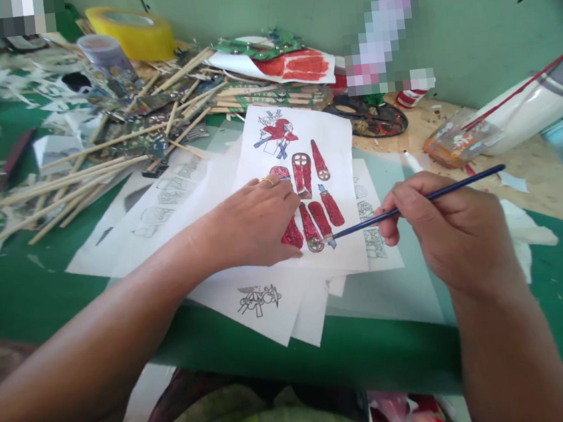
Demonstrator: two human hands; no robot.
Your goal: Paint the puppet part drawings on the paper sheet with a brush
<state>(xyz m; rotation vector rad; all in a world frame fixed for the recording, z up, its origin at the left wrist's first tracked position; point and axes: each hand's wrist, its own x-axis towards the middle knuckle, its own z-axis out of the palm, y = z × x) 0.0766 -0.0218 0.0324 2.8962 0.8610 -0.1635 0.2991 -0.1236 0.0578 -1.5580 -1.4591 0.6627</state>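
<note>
Head: paintbrush point(376, 220) aslant, tip left.

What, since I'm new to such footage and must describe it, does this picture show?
There is no machine here: one person works with two bare hands. The single picture comes from a camera worn on that person's head, looking forward and down. The left hand rests on a sheet printed with red-coloured drawings. The right hand holds a blue brush, its tip at those drawings. More papers lie underneath on the green table, with sticks and yellow tape beyond.
</note>
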